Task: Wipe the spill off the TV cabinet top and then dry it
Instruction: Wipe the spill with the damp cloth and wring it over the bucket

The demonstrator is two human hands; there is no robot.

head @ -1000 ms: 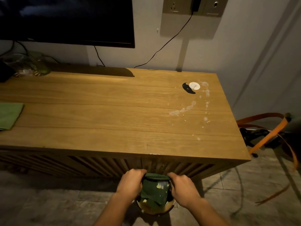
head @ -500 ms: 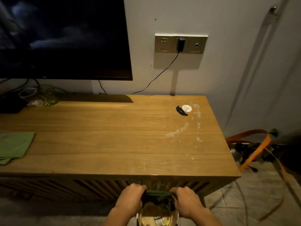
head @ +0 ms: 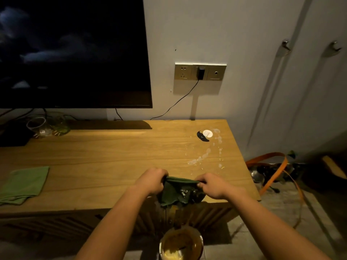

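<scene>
A dark green wet cloth hangs between my left hand and my right hand, both shut on its top edge, above the front edge of the wooden TV cabinet top. Water drips from it toward a metal bowl on the floor below. The spill, a trail of whitish drops, lies on the right part of the top, near a white disc and a black piece. A lighter green folded cloth rests at the left.
A dark TV hangs above the cabinet's back. Glass items and a black box sit at the back left. A cable runs from the wall socket. Orange straps and gear lie on the floor to the right.
Both hands have lifted the wet cloth out of the bowl, up to the cabinet's front edge. The view has tilted upward, showing more wall and TV.
</scene>
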